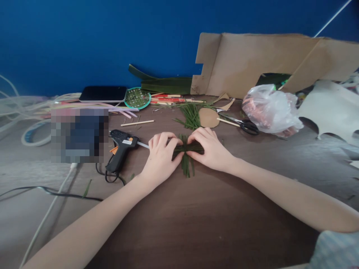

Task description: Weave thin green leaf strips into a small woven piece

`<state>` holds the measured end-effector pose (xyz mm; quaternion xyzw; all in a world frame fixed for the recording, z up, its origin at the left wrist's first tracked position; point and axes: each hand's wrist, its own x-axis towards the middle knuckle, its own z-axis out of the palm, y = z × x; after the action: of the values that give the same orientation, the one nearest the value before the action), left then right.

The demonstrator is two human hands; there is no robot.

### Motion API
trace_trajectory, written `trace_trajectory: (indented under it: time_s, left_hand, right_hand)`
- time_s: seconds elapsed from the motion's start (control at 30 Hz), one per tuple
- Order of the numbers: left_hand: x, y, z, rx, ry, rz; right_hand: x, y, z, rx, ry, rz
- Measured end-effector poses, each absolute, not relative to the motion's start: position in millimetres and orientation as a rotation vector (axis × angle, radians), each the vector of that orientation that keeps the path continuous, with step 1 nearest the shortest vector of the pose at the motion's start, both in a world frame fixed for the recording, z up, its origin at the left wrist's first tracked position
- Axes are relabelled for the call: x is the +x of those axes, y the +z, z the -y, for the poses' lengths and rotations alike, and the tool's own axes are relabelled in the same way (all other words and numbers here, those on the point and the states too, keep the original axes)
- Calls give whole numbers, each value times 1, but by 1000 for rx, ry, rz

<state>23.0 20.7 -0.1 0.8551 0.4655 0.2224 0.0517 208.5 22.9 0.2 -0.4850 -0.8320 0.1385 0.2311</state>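
My left hand and my right hand face each other over the middle of the table. Between them lie narrow green leaf strips that cross each other, some running sideways and some pointing toward me. Thumb and fingers of each hand pinch the sideways strips, one hand at each side of the crossing. Just beyond the hands is a pile of loose green strips beside a round brown cardboard disc. A black glue gun lies left of my left hand, its glue stick reaching toward that hand.
Scissors and a plastic bag lie at the right. Behind them stands a cardboard sheet. A phone, a green-rimmed round tray and red-wrapped chopsticks line the back. Cables cross the left side.
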Motion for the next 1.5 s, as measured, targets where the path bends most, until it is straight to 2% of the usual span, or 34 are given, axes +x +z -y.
trace_trajectory:
  time_s: [1.5]
  left_hand:
    - [23,-1,-23,2561,630,-1446]
  right_hand:
    - [208,2,-24,-1295,472,2309]
